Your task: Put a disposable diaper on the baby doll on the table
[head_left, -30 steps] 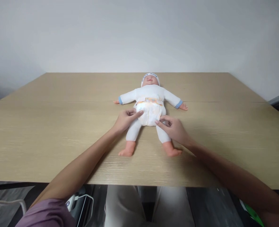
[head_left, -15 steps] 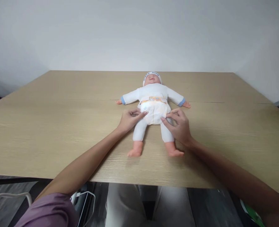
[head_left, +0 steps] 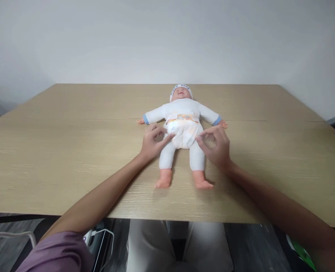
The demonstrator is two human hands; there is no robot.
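A baby doll (head_left: pixel 182 107) in a white suit with blue cuffs and a white printed headband lies on its back, feet toward me. Around its hips is a white diaper (head_left: pixel 183 134) with an orange patterned waistband. My left hand (head_left: pixel 154 141) is at the diaper's left side, thumb resting on its front and fingers apart from the thumb near the doll's hip. On the other side, my right hand (head_left: pixel 217 145) pinches the diaper's edge by the leg opening between thumb and forefinger. The diaper's back is hidden beneath the doll.
The doll lies on a light wooden table (head_left: pixel 71 151) with a seam across it. Behind stands a pale wall (head_left: pixel 167 41). Below the front edge, a white cable (head_left: pixel 110 241) shows at lower left and a green object (head_left: pixel 302 253) at lower right.
My right hand's thumb and forefinger have closed together at the diaper's edge. The doll's leg on the right has swung inward to the left. My left hand has barely moved.
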